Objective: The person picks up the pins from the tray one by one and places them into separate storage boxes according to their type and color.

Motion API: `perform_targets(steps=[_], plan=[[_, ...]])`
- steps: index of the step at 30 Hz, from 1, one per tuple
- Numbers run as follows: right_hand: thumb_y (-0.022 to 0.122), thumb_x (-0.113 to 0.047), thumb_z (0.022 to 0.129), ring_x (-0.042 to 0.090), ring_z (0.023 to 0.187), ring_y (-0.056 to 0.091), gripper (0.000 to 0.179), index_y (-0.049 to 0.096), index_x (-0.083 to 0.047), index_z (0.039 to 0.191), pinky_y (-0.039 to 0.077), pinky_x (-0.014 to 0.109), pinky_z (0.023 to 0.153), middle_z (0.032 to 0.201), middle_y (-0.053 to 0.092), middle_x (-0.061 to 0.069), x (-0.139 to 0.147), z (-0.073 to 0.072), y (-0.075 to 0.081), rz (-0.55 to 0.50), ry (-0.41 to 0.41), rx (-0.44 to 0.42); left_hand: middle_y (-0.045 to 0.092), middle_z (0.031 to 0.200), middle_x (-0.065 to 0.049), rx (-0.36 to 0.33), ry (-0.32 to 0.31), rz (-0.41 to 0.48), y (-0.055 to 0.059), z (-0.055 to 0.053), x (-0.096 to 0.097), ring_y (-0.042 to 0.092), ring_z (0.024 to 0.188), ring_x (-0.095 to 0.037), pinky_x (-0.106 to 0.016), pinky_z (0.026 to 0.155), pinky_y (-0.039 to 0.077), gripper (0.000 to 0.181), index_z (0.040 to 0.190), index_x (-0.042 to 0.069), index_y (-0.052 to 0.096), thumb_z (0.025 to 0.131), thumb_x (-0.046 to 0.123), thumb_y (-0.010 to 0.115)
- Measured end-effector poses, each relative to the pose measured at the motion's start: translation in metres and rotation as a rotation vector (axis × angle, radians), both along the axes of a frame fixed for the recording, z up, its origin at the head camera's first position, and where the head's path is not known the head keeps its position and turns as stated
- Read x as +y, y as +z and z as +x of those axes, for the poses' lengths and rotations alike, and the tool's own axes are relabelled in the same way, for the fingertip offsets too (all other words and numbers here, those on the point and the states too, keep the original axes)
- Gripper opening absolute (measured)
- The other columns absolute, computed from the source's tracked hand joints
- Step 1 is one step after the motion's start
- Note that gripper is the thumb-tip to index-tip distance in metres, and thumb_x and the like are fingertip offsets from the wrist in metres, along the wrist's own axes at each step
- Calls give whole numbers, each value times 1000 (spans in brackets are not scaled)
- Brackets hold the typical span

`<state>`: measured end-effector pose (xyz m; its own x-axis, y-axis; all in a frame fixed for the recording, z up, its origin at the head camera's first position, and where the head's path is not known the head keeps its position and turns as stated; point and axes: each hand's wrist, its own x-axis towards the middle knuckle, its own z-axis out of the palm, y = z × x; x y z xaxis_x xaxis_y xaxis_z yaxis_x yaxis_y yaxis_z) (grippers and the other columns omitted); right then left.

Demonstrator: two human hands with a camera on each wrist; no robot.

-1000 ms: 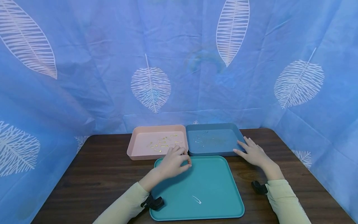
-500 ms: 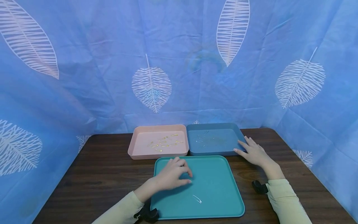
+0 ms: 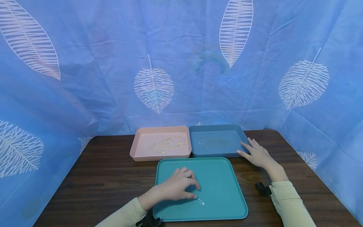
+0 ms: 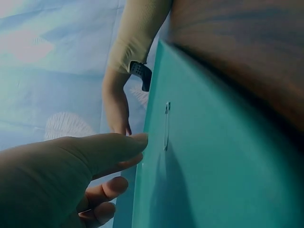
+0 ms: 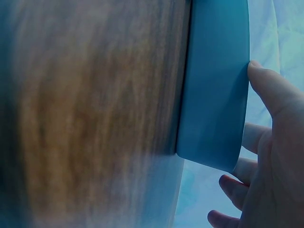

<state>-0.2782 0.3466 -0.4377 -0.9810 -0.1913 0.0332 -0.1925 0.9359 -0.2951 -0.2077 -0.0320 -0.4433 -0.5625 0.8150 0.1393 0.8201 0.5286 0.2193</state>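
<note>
A single silver safety pin lies on the green tray; the left wrist view shows the same safety pin lying flat. Over that tray hovers my left hand, thumb and index finger apart around nothing, the thumb tip close to the pin. My right hand rests at the near right corner of the blue tray. In the right wrist view, the thumb of the right hand touches the rim of the blue tray, with the other fingers loosely spread.
Several gold safety pins lie in the pink tray at the back left. A few silver pins are scattered in the blue tray beside it. Dark wooden table surrounds the trays, and a blue leaf-patterned cloth hangs behind.
My left hand has moved from the pink tray's near edge toward the silver pin on the green tray, its thumb and index finger parting on the way. The right hand stays put.
</note>
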Motion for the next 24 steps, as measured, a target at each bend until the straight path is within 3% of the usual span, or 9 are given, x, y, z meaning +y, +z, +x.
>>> perform_targets(steps=[11, 18, 24], plan=[[50, -53, 97, 54, 142, 17, 74, 39, 0, 147, 18, 75, 107, 154, 19, 36, 2, -1, -6, 8, 0, 8, 57, 102, 14, -18, -36, -57, -5, 8, 7, 37, 88, -2, -18, 71, 25, 13, 99, 34, 71, 86, 36, 73], [50, -53, 97, 54, 142, 17, 74, 38, 0, 147, 17, 75, 107, 154, 19, 36, 2, 1, -3, 0, -2, 5, 55, 97, 15, -28, -48, -57, -5, 11, 9, 35, 85, -2, -17, 70, 24, 6, 88, 33, 68, 87, 34, 73], [50, -53, 96, 54, 142, 17, 75, 38, 0, 147, 17, 76, 107, 154, 19, 36, 0, 0, 0, -3, -1, 1, 53, 94, 16, -23, -54, -64, -4, 12, 11, 34, 83, -2, -17, 69, 24, 12, 80, 33, 63, 88, 32, 72]])
